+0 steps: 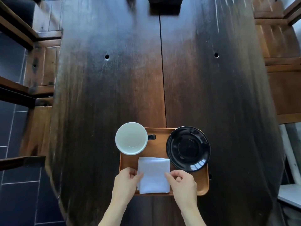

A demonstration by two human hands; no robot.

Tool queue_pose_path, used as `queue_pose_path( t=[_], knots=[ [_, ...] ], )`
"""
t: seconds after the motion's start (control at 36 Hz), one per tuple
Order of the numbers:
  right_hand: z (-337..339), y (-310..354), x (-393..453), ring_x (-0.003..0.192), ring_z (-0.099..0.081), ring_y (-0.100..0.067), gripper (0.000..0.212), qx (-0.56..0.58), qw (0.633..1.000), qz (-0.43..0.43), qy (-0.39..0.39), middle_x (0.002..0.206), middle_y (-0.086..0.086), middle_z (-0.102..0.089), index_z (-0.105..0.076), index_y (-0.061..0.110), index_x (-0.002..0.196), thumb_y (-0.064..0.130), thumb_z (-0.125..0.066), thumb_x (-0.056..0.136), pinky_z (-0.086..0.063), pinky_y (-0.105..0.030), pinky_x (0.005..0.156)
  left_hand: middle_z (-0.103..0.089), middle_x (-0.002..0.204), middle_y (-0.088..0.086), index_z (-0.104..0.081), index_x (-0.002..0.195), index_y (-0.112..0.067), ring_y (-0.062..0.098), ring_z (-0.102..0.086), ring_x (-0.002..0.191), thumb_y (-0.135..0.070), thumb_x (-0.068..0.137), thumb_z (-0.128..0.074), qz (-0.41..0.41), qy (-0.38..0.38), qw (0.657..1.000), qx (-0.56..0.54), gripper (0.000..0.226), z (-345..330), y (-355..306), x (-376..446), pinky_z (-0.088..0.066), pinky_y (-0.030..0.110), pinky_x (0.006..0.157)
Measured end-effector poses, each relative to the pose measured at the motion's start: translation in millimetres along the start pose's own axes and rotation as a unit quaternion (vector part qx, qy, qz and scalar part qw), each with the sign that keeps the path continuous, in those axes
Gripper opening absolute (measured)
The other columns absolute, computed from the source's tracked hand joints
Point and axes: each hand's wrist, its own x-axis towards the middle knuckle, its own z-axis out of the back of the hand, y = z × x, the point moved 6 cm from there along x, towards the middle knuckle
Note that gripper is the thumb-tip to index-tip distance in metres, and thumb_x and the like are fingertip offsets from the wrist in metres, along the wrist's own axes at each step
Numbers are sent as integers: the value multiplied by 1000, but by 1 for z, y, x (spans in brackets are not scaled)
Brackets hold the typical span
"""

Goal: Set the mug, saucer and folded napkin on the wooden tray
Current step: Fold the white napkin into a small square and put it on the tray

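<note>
A wooden tray (160,144) lies near the front of the dark table. On its back left corner stands a mug (131,138), white inside with a black handle pointing right. A glossy black saucer (188,148) sits on the tray's right side, overhanging the right rim. A white folded napkin (154,174) lies flat at the tray's front middle. My left hand (127,182) pinches the napkin's left edge. My right hand (182,181) pinches its right edge.
The long dark wooden table (130,79) stretches away from me, with a centre seam and two small holes. Wooden benches (41,66) flank it left and right. A dark object (164,4) stands at the far end.
</note>
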Motion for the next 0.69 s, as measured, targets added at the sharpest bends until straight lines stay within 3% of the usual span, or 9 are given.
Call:
queue_pose_path(
  t=[0.25,0.31,0.39,0.44,0.5,0.58,0.64,0.69],
  knots=[
    [-4,-2,-8,60,-53,-13,18,-39,998,24,-36,54,3,-47,-66,28,80,43,-72,88,-42,-29,52,-63,76,-7,-61,85,-25,12,-62,72,-42,88,-68,-9,-74,997,20,19,-2,7,-2,-52,32,65],
    [-4,1,-10,60,-52,-13,20,-49,997,35,-51,55,3,-46,-64,29,77,43,-72,88,-40,-29,52,-63,78,-7,-58,85,-26,13,-61,72,-39,87,-70,-36,-96,995,-9,18,-3,5,-4,-54,32,67],
    [-4,4,-14,61,-50,-12,20,-60,992,89,-71,59,7,-48,-59,31,76,39,-74,87,-40,-28,53,-60,78,-10,-58,88,-27,13,-57,70,-30,86,-73,-119,-113,985,-48,15,-4,0,-11,-44,22,61],
    [-6,7,-18,62,-49,-11,16,-68,985,150,-49,63,8,-48,-61,36,87,34,-77,86,-42,-25,54,-58,85,-15,-62,97,-34,12,-58,75,-30,84,-75,-182,-102,978,-24,19,-4,-3,-13,-46,18,65],
    [-13,6,-21,67,-51,-13,35,-111,973,205,-4,70,7,-47,-59,47,115,36,-76,86,-48,-25,58,-50,88,-18,-60,115,-45,13,-56,76,-34,83,-76,-221,-62,973,16,38,-5,-4,-12,-44,13,68],
    [-19,-2,-18,74,-54,-13,75,-194,951,232,59,81,9,-45,-22,63,147,49,-68,89,-55,-23,64,-38,94,-18,-35,135,-60,10,-53,82,-44,84,-73,-255,-3,957,141,65,-4,-1,-9,-44,6,70],
    [-17,-4,-15,76,-53,-12,84,-248,937,232,80,84,9,-41,2,65,147,55,-61,92,-52,-18,63,-37,106,-16,-24,141,-62,8,-55,89,-51,84,-71,-258,6,945,201,75,-2,2,-6,-49,9,79],
    [-13,-1,-13,77,-52,-11,86,-278,927,234,89,85,8,-41,14,64,144,59,-56,93,-48,-17,61,-40,115,-14,-21,146,-58,8,-56,89,-56,80,-72,-263,-18,928,262,83,1,3,-5,-53,15,80]
  ],
)
